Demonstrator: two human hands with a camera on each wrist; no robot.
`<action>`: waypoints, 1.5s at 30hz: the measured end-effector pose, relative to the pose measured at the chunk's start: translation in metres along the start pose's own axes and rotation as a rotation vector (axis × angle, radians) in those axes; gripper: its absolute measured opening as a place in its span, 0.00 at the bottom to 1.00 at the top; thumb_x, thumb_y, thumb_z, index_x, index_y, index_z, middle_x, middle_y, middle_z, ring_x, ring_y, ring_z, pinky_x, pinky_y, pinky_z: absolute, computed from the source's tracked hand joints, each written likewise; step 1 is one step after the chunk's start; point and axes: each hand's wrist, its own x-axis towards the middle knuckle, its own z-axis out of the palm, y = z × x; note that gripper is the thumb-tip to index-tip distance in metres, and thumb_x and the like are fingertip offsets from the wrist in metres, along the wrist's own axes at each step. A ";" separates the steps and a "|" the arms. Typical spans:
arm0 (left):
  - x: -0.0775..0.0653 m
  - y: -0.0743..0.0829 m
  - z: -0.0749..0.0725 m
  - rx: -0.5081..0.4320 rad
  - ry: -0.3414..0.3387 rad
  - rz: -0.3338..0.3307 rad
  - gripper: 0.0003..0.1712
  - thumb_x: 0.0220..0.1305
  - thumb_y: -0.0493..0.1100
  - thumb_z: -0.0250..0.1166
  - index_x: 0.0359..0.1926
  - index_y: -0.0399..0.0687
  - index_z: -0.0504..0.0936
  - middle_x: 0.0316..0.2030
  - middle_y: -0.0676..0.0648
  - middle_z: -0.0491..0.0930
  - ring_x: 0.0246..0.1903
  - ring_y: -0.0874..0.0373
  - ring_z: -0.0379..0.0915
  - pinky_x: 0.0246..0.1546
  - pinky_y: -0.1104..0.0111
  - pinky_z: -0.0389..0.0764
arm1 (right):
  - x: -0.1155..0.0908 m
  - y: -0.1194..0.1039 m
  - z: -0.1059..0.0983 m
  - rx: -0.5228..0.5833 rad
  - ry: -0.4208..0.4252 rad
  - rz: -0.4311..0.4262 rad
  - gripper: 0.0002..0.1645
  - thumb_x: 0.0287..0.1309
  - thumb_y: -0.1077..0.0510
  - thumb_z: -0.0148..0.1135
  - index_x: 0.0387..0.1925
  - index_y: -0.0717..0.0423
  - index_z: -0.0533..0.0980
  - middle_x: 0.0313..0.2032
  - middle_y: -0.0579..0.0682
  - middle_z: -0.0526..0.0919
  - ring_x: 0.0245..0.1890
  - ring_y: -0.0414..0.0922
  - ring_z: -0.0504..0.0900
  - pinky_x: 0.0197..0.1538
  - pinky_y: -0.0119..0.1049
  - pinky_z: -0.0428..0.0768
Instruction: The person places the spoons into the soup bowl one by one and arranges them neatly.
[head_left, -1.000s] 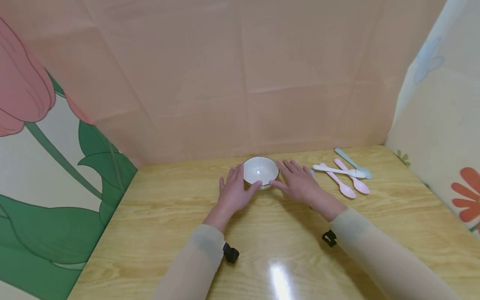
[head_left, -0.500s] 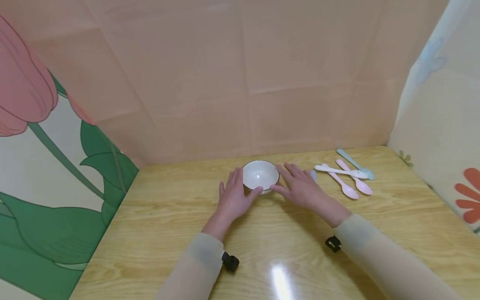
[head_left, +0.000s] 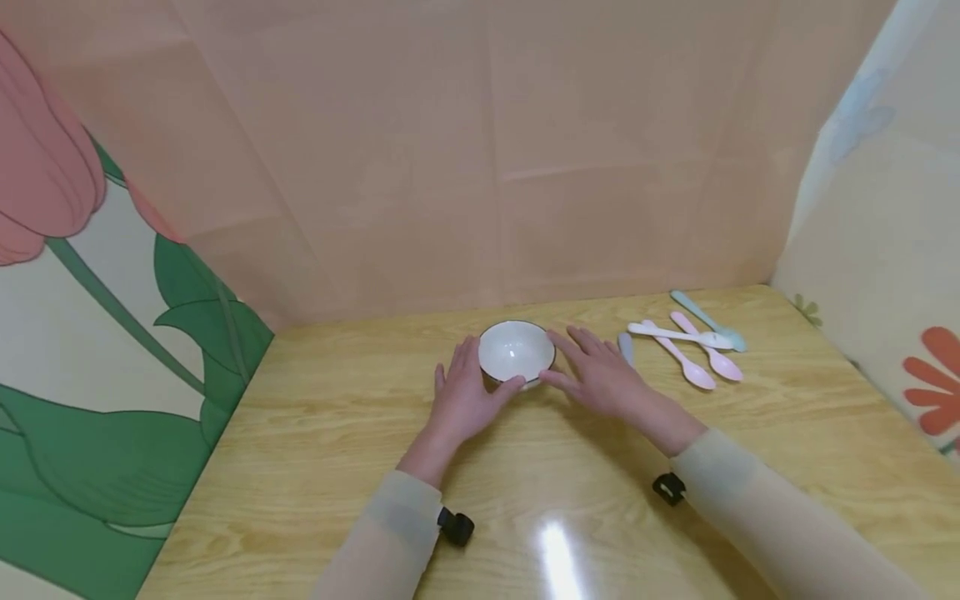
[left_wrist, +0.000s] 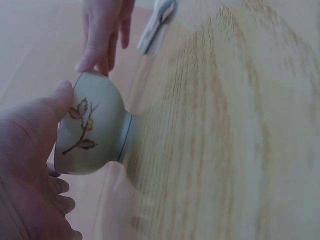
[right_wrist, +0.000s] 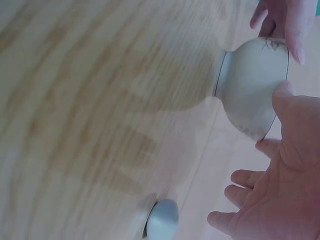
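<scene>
A white bowl [head_left: 517, 350] with a thin dark rim stands upright on the wooden table, held between both hands. My left hand [head_left: 463, 393] grips its left side, thumb at the near rim and fingers along the side. On the opposite side, my right hand [head_left: 600, 375] holds it between thumb and index finger, the other fingers spread out. A brown leafy sprig decorates the bowl's outer wall [left_wrist: 92, 125] in the left wrist view. In the right wrist view, the thumb and index fingertip meet the bowl [right_wrist: 255, 85] at its rim.
Right of the bowl lie several plastic spoons: pink ones [head_left: 697, 377], a white one [head_left: 667, 333] crossing them, and a light blue one [head_left: 697, 310]. A grey-blue spoon [head_left: 626, 345] lies partly hidden behind the right hand. A pink cloth backdrop [head_left: 390, 208] rises at the table's far edge.
Both hands have brought the bowl slightly nearer to me and a touch left, their hold unchanged. The spoons have stayed where they lie.
</scene>
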 end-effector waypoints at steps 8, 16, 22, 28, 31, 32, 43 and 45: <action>0.005 -0.001 0.003 -0.032 -0.005 0.008 0.66 0.57 0.81 0.56 0.81 0.48 0.42 0.78 0.42 0.50 0.77 0.47 0.41 0.71 0.38 0.44 | -0.004 0.012 -0.014 -0.029 0.004 0.039 0.45 0.72 0.31 0.48 0.79 0.49 0.56 0.75 0.67 0.54 0.73 0.68 0.55 0.69 0.70 0.51; 0.008 -0.004 0.006 -0.077 0.057 0.036 0.64 0.53 0.80 0.62 0.78 0.50 0.50 0.72 0.45 0.61 0.72 0.51 0.55 0.68 0.35 0.48 | -0.012 0.027 -0.025 -0.025 0.027 0.088 0.50 0.71 0.30 0.48 0.79 0.59 0.52 0.74 0.68 0.55 0.73 0.67 0.53 0.70 0.65 0.54; 0.007 -0.003 0.005 -0.093 0.071 0.042 0.62 0.53 0.79 0.63 0.77 0.49 0.54 0.71 0.46 0.64 0.73 0.50 0.54 0.68 0.34 0.48 | -0.020 0.038 -0.034 -0.002 0.021 0.142 0.54 0.71 0.30 0.48 0.78 0.65 0.48 0.74 0.69 0.55 0.72 0.68 0.55 0.69 0.65 0.56; 0.006 -0.004 0.005 -0.097 0.048 0.027 0.64 0.53 0.80 0.63 0.78 0.51 0.51 0.74 0.44 0.61 0.75 0.43 0.48 0.69 0.36 0.46 | -0.028 0.049 -0.041 0.004 -0.008 0.219 0.57 0.70 0.27 0.44 0.79 0.64 0.43 0.73 0.72 0.55 0.70 0.71 0.57 0.66 0.67 0.59; 0.005 -0.005 0.005 -0.101 0.039 0.022 0.64 0.53 0.80 0.63 0.79 0.52 0.50 0.74 0.44 0.60 0.76 0.43 0.47 0.70 0.36 0.45 | -0.030 0.053 -0.041 -0.013 -0.004 0.236 0.58 0.69 0.26 0.44 0.79 0.64 0.45 0.71 0.74 0.58 0.67 0.72 0.61 0.63 0.68 0.64; 0.005 -0.005 0.004 -0.102 0.035 0.020 0.65 0.53 0.80 0.62 0.79 0.51 0.50 0.74 0.44 0.60 0.76 0.44 0.47 0.70 0.36 0.45 | -0.030 0.054 -0.041 -0.020 -0.003 0.238 0.57 0.69 0.26 0.44 0.79 0.65 0.46 0.70 0.74 0.58 0.66 0.72 0.62 0.61 0.68 0.65; 0.007 -0.007 0.006 -0.099 0.009 0.011 0.67 0.52 0.82 0.60 0.80 0.52 0.46 0.75 0.44 0.59 0.76 0.46 0.45 0.71 0.39 0.44 | -0.030 0.063 -0.035 -0.065 -0.027 0.266 0.59 0.68 0.24 0.43 0.78 0.66 0.47 0.64 0.79 0.62 0.57 0.74 0.70 0.50 0.68 0.72; 0.007 -0.007 0.005 -0.099 0.007 0.010 0.67 0.52 0.83 0.60 0.80 0.52 0.46 0.75 0.44 0.58 0.76 0.47 0.46 0.71 0.39 0.44 | -0.030 0.064 -0.033 -0.066 -0.034 0.263 0.60 0.68 0.24 0.45 0.77 0.67 0.47 0.63 0.80 0.63 0.56 0.74 0.71 0.48 0.67 0.73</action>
